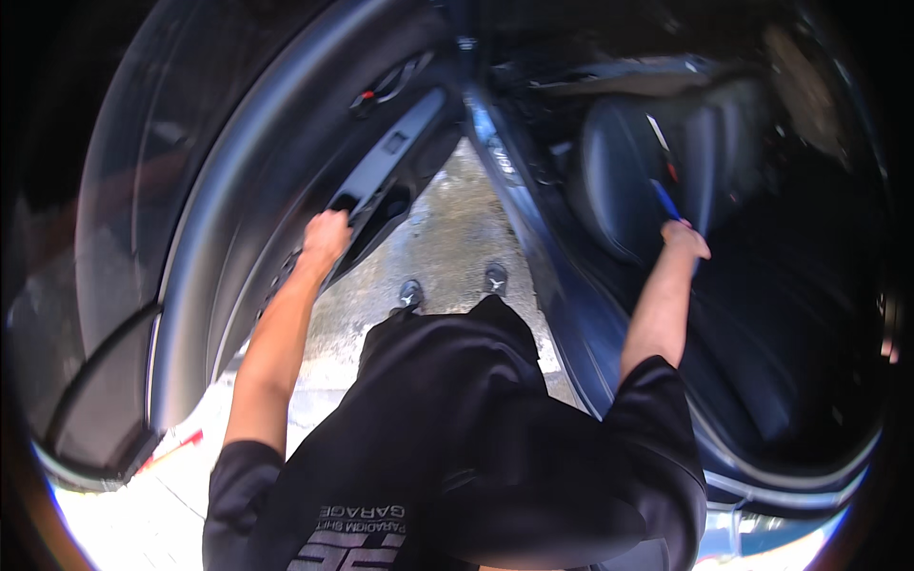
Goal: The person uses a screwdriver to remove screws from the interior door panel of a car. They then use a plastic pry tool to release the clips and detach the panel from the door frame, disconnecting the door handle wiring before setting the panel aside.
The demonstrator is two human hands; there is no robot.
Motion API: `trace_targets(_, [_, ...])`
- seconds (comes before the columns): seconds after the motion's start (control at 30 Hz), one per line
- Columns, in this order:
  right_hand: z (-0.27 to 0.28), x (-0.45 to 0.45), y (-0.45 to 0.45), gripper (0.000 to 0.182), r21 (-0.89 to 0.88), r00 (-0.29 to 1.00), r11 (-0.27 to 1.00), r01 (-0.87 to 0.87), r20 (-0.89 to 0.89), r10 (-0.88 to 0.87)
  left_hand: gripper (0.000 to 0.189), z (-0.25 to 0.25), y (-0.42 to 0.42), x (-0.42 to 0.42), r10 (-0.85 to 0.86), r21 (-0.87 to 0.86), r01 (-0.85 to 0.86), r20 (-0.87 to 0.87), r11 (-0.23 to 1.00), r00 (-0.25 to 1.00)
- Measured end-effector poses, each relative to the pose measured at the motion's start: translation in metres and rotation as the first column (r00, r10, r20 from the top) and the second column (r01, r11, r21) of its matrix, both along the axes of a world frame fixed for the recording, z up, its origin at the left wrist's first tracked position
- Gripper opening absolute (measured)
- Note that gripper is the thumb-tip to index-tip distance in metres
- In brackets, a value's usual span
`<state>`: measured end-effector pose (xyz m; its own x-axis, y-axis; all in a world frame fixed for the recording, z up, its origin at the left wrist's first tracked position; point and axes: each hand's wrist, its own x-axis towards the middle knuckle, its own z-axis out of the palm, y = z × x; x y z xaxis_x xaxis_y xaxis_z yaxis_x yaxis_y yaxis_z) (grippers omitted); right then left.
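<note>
My left hand [328, 232] is closed on the pull handle of an open car door [285, 150], on its inner panel. Above it lie the armrest's window switch [394, 142] and the door latch lever [393, 86]. Inside the car, over the dark seat [614, 164], my right hand [685, 238] grips a slim blue tool [666, 200], which points up and away from me. Motion blur hides what kind of tool it is. Beyond the tool's tip a thin white and red object [661, 146] shows, too blurred to name.
The door sill [528, 207] runs along my right side, with the seat beyond it. My shoes [495, 279] stand on rough wet-looking ground [457, 207] between door and sill. The door's window frame [153, 371] curves at the far left.
</note>
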<state>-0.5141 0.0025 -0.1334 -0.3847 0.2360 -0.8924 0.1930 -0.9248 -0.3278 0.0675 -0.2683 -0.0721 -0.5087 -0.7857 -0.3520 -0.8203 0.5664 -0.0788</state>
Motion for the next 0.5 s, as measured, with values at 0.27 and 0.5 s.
trace_targets(0.27, [-0.101,-0.112,0.014,0.037,-0.021,0.866,0.902,0.431,0.291,-0.406,0.029,-0.011,-0.007,-0.008,0.09,0.118,-0.094,0.035,0.989,0.995])
trace_targets(0.5, [-0.142,-0.008,-0.022,0.014,0.315,0.848,0.84,-0.442,-0.158,0.506,0.029,-0.006,-0.002,-0.004,0.125,0.062,-0.128,0.05,0.99,0.991])
